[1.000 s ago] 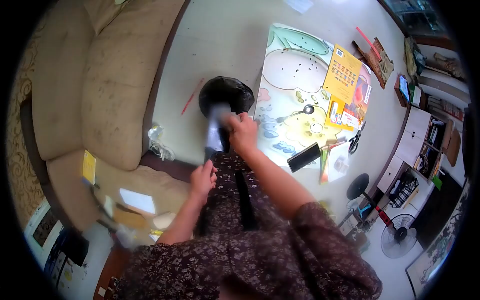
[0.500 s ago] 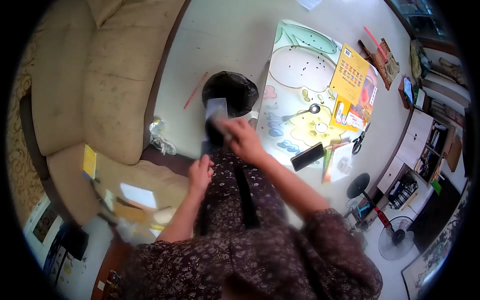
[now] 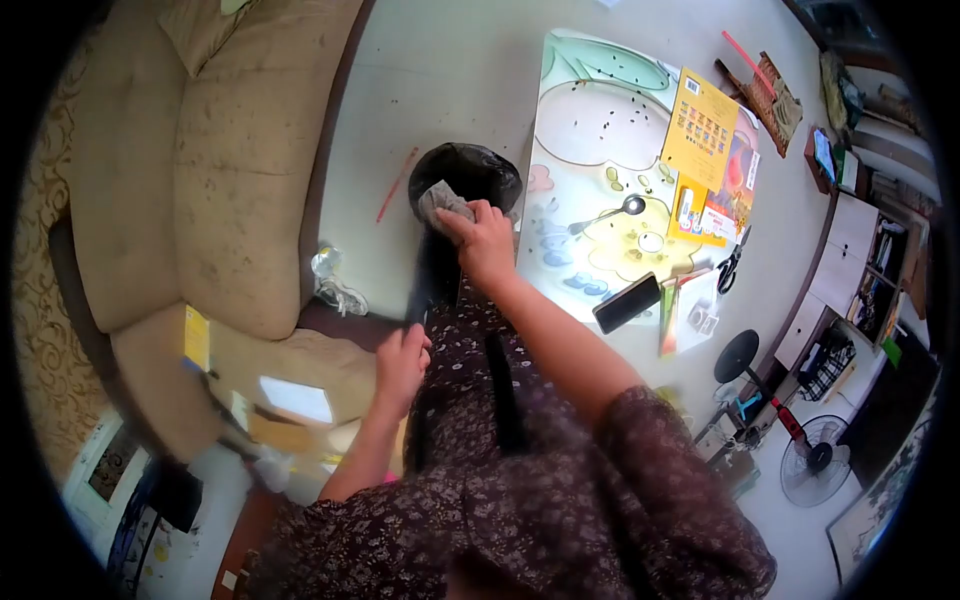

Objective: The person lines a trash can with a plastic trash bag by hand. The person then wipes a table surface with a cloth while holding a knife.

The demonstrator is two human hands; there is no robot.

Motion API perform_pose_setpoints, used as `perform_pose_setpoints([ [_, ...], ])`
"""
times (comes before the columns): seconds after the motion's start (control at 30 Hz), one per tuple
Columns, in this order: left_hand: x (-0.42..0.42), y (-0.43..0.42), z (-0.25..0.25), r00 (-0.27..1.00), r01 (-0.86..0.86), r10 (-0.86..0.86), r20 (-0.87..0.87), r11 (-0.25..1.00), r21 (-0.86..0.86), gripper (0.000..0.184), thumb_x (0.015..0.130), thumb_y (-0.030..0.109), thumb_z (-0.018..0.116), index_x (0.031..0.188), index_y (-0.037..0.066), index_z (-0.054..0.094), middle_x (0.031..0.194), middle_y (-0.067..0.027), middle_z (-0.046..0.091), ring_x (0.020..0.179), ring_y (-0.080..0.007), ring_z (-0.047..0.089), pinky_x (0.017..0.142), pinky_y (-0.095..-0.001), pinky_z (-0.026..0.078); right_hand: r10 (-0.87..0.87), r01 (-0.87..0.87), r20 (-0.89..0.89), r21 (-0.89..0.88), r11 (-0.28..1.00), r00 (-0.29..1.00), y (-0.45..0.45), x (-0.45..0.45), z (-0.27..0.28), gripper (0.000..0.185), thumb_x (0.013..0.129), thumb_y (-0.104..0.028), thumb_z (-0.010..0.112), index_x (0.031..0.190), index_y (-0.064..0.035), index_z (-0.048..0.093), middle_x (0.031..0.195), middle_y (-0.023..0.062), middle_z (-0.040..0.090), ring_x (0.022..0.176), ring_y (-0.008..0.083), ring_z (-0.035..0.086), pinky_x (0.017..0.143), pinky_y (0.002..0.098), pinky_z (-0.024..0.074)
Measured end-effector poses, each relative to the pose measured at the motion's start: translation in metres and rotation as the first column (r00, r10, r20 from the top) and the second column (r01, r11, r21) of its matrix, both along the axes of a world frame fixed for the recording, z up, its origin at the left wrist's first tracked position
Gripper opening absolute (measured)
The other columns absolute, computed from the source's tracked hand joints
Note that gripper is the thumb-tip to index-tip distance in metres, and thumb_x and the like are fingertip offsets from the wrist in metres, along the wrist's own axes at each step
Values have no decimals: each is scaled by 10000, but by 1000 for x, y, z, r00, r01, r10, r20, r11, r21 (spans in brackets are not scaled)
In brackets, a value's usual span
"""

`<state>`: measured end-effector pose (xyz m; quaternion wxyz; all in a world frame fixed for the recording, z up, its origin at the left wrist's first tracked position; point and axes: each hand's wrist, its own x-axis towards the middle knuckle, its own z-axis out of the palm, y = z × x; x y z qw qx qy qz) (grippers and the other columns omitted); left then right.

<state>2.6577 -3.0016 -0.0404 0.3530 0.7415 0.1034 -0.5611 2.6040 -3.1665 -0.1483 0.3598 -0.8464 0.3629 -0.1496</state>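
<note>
My left hand (image 3: 402,368) is closed round the dark handle of a flat-bladed tool (image 3: 418,300), most of which blends into the dark background. My right hand (image 3: 484,243) pinches a crumpled greyish cloth (image 3: 441,203) beyond the handle, where it covers part of the tool. Both hands are above my patterned clothing, near a bin lined with a black bag (image 3: 468,168). The cloth overlaps the bin's near edge in view.
Right of the bin lies a patterned board (image 3: 600,150) with small dark specks, a spoon (image 3: 632,205), a yellow booklet (image 3: 700,130) and a phone (image 3: 627,303). Scissors (image 3: 733,268) lie farther right. A brown sofa (image 3: 240,170) is on the left; a fan (image 3: 816,458) stands lower right.
The cloth in my right hand has moved up to the bin's near edge, over the tool's pale blade seen before. My left hand keeps its hold, and the view has shifted slightly.
</note>
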Motion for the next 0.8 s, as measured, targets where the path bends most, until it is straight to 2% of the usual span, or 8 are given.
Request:
perform_pose_setpoints([
  [0.07,-4,6,5,1000,-8,8,-5,1000,9,301,909,322,428,790,50,482,511,35,375,412,-40,323,373,-187,240,-62,59,-71,-38,998,996,-7,-1,-17,418,638,14,551,976,-214,643,885,91,536,799,290,516,679,370,410],
  [0.17,-7,11,15,997,-74,74,-22,997,15,308,910,335,422,803,54,486,511,36,373,403,-38,313,365,-184,234,-235,285,-246,190,940,940,-21,-9,-37,431,671,14,517,1033,-199,614,877,119,532,852,314,517,748,379,420],
  [0.3,-3,14,8,994,-45,46,103,999,-9,313,910,347,419,811,58,488,513,34,374,396,-37,305,359,-181,231,-265,297,-149,270,916,953,-27,-30,-31,445,685,-6,511,1070,-217,584,948,134,520,878,319,511,763,395,423],
  [0.37,2,10,3,994,-65,65,90,998,-9,310,911,347,416,812,62,489,517,35,372,402,-35,307,364,-178,237,-217,202,34,250,947,976,-23,-37,-2,487,667,64,466,1090,-149,575,934,150,533,872,317,512,781,366,416],
  [0.47,1,-4,6,993,-105,107,51,994,-41,305,912,337,417,810,58,488,513,35,368,412,-35,312,371,-175,240,52,-106,163,339,935,985,-7,-41,55,534,629,100,457,1086,-148,580,989,141,522,893,316,495,832,356,389],
  [0.57,-1,-9,8,994,-104,106,22,992,-75,296,913,323,416,810,54,486,506,34,365,412,-36,312,371,-174,238,224,-234,111,92,968,968,10,-38,67,491,624,58,537,1050,-177,604,948,124,512,833,299,498,716,353,390],
  [0.67,0,-9,14,998,-53,54,16,996,-70,288,915,310,412,812,51,483,502,32,362,407,-37,309,369,-175,234,131,-130,23,-34,991,991,3,-33,49,464,625,21,573,1035,-192,612,944,118,512,816,291,501,676,350,379],
  [0.8,0,6,17,999,-26,25,-26,998,-52,295,920,312,400,816,48,481,503,31,360,399,-40,304,366,-177,234,76,-78,-72,-25,997,994,-14,-22,17,450,635,3,573,1044,-182,608,951,132,511,835,299,501,717,361,390],
])
